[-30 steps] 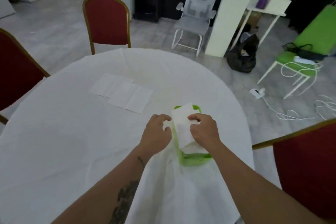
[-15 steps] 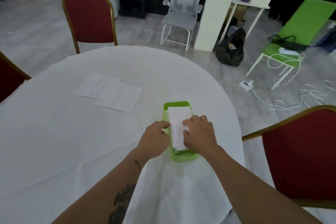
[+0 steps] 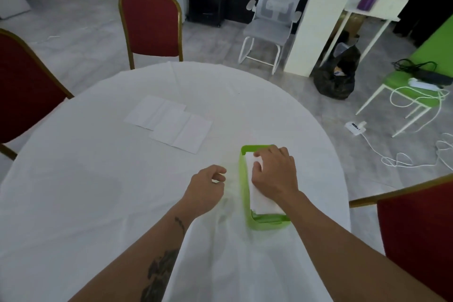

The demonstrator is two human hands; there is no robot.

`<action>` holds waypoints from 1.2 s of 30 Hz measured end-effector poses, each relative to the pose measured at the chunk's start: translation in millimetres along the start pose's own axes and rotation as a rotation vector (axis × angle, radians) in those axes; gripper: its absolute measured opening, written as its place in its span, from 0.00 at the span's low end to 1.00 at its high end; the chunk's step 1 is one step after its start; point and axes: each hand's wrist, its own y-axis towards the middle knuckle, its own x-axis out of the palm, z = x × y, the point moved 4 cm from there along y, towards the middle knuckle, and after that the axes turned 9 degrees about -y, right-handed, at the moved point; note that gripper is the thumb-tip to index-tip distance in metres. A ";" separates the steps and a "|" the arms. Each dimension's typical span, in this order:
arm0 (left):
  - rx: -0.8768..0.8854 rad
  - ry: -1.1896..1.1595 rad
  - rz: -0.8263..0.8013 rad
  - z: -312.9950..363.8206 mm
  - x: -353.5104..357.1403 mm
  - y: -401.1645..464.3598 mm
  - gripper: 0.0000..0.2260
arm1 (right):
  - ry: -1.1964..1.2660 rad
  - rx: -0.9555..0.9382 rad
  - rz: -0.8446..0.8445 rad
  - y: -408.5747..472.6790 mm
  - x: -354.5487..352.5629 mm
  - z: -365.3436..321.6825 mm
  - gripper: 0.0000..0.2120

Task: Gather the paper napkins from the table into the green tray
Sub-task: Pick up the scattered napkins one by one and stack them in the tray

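Note:
The green tray [image 3: 245, 179] sits on the white tablecloth near the table's right edge. A folded white napkin [image 3: 259, 197] lies inside it. My right hand [image 3: 274, 174] rests flat on top of that napkin, fingers spread, pressing it down. My left hand [image 3: 206, 186] hovers just left of the tray, fingers loosely curled and holding nothing. Farther back on the table, left of centre, lie several flat white napkins [image 3: 169, 122], overlapping in a row.
The round table [image 3: 98, 191] is covered by a white cloth. Red chairs stand at the far side [image 3: 150, 24], the left [image 3: 22, 91] and the near right [image 3: 421, 233]. Beyond are a grey office chair [image 3: 272, 22], a white pillar and floor cables.
The napkin went from held above the tray by both hands to lying in it. My left hand has let go and pulled away left; my right hand slid forward over the napkin.

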 end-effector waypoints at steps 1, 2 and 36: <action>-0.012 -0.005 0.023 -2.2 -8.8 1.2 0.16 | 0.027 -0.011 -0.012 8.9 -1.3 -8.2 0.14; -0.022 -0.009 0.050 -4.2 -17.8 3.0 0.16 | 0.058 -0.027 -0.026 17.9 -2.2 -17.8 0.14; -0.022 0.717 0.500 -45.2 -85.6 150.8 0.11 | 0.016 -0.115 -0.397 95.9 127.4 -101.0 0.36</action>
